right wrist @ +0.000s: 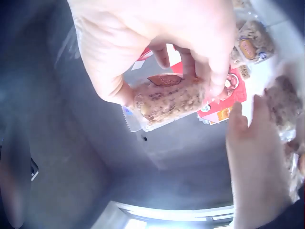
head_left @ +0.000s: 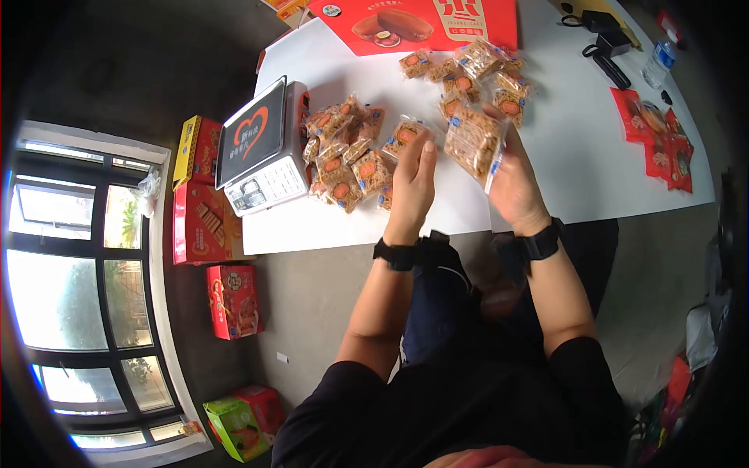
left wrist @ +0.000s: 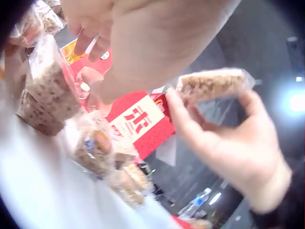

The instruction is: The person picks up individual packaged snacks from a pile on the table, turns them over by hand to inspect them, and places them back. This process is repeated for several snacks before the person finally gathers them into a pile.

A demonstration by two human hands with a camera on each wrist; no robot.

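My right hand (head_left: pixel 518 186) holds a clear-wrapped puffed snack bar (head_left: pixel 473 142) above the table, pinched by its edges between thumb and fingers. In the right wrist view the bar (right wrist: pixel 169 101) shows crunchy, pale brown grains and an orange label. My left hand (head_left: pixel 413 186) is over the table's near side, fingers extended and holding nothing visible. Beyond its fingertips another wrapped bar (head_left: pixel 404 134) is partly hidden by them. Left of that hand lies a pile of the same bars (head_left: pixel 343 160); a second group (head_left: pixel 460 82) lies farther back.
A scale-like white device (head_left: pixel 269 148) with a dark top stands at the table's left. A large red box (head_left: pixel 425 27) lies at the back. On the right are red packets (head_left: pixel 655 140), a water bottle (head_left: pixel 660 62) and black gadgets (head_left: pixel 607 58). Boxes (head_left: pixel 232 303) stand on the floor.
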